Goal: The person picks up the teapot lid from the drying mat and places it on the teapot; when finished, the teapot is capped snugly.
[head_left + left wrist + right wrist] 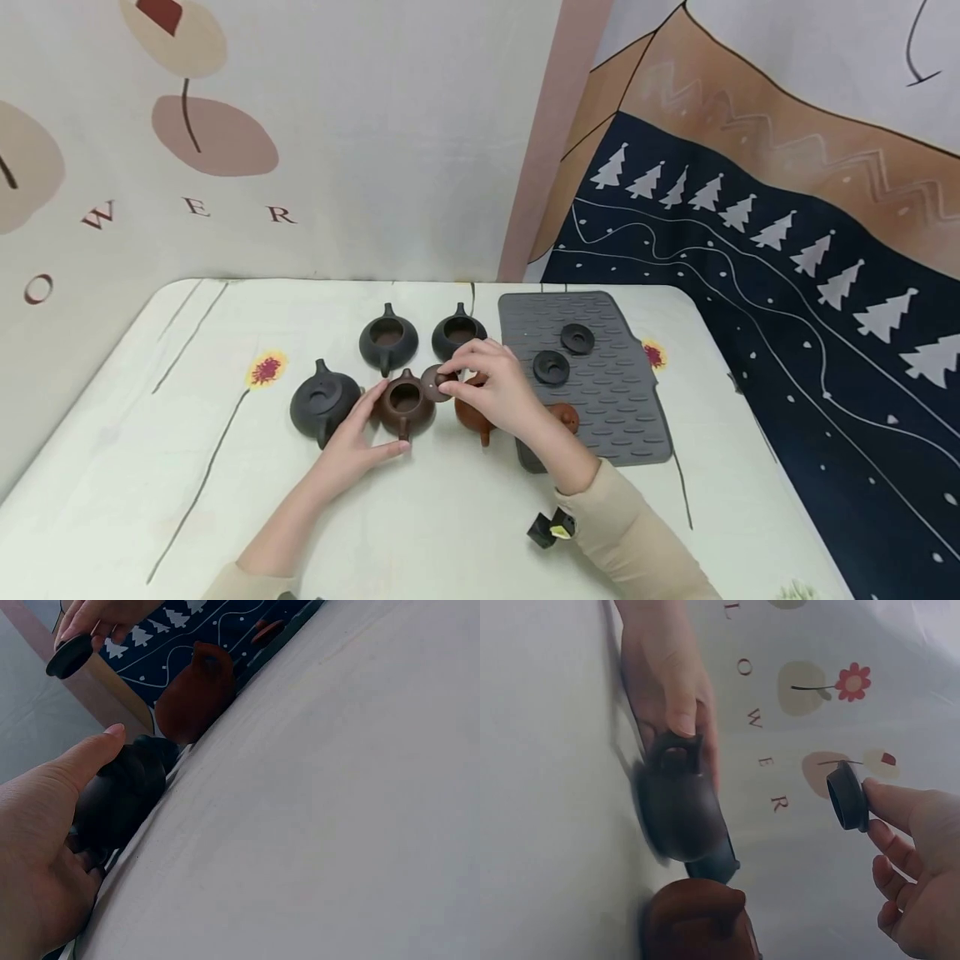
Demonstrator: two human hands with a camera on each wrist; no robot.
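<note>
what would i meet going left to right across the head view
Lidded dark teapot, left hand, open brown teapot, brown lid, right hand, nearer black lid, farther black lid; overlapping things left out.

Tree-print wall cloth (780, 225) beside flowered tablecloth (420, 525)

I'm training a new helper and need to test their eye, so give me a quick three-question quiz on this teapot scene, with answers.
1. What does the right hand pinch? A, a spout; B, a brown lid; C, a handle.
2. True or false: two black lids lie on the gray mat.
3. Fill the gap: the left hand holds the ____.

Key:
1. B
2. True
3. brown pot
</note>
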